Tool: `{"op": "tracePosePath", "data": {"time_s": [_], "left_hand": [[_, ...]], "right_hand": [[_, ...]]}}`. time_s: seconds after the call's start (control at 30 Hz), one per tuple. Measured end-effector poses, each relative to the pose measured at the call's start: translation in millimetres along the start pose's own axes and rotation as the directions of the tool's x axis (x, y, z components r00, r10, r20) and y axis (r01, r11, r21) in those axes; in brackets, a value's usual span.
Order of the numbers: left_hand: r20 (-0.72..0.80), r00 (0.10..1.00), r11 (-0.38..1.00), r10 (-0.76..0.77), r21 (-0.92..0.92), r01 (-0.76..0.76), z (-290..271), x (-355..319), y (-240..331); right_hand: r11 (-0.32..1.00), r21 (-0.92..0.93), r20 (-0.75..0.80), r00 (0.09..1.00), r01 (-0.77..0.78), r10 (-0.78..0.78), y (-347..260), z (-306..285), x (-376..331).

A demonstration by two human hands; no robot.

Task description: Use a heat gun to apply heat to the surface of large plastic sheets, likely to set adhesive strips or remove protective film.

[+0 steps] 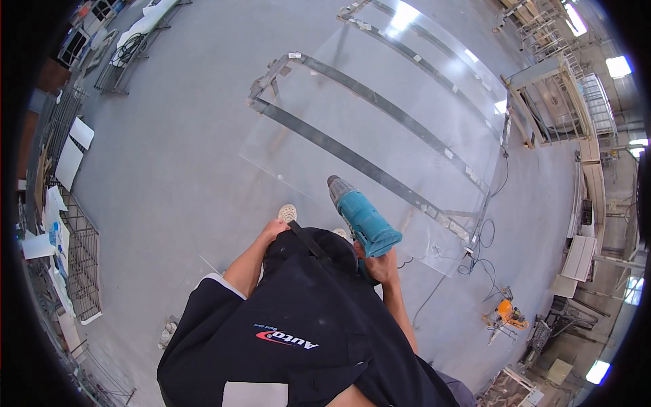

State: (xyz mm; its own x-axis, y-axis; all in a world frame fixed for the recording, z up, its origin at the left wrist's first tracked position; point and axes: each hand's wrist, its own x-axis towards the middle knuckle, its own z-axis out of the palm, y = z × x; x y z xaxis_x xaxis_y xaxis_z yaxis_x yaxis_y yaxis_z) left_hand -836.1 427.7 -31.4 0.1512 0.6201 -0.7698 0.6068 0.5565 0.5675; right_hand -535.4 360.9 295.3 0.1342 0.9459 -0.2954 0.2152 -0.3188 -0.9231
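Teal cordless power drill with a grey chuck (361, 218) sits in the right hand (380, 266), fingers wrapped shut around the grip, nose pointing up and away toward the near edge of the clear acrylic sheet (380, 115). Drill is held in the air over the black trousers at waist level, just short of the sheet, not touching it.

Left hand (273, 230) rests on the hip by a black strap; fingers curl down out of sight, so I can't tell whether they grip anything.

Sheet lies flat on a grey metal bar frame (352, 159) on the grey floor.

My read on doing it well: square the bit to the surface, steady the sheet with the free hand, light pressure so the plastic doesn't crack, keep the black cable (485, 268) clear of feet.

Count: one drill in hand, one orange power tool (505, 314) on the floor to the right, well apart. One beige shoe toe (287, 213) showing clearly. Wire mesh racks (83, 258) along the left.
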Motion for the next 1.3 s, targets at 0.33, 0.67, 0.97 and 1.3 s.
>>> {"op": "tracePosePath", "data": {"time_s": [0.33, 0.67, 0.97, 1.3], "left_hand": [[0.031, 0.998, 0.984, -0.062, -0.168, 0.066, -8, -2, -21], [-0.108, 0.993, 0.997, -0.051, -0.058, 0.045, -12, -15, -22], [-0.075, 0.995, 0.984, -0.067, -0.171, 0.054, -14, -22, -22], [-0.119, 0.991, 0.959, -0.065, -0.284, 0.029, -12, -24, -38]], "right_hand": [[0.996, -0.087, 0.068, 0.997, -0.025, 0.031, 0, 16, 8], [0.997, -0.066, 0.053, 0.998, 0.037, -0.033, 8, 21, 22], [0.987, -0.099, 0.065, 0.991, 0.126, -0.12, 20, 19, 31], [1.0, 0.015, 0.052, 0.998, -0.018, 0.018, 7, 19, 33]]}}
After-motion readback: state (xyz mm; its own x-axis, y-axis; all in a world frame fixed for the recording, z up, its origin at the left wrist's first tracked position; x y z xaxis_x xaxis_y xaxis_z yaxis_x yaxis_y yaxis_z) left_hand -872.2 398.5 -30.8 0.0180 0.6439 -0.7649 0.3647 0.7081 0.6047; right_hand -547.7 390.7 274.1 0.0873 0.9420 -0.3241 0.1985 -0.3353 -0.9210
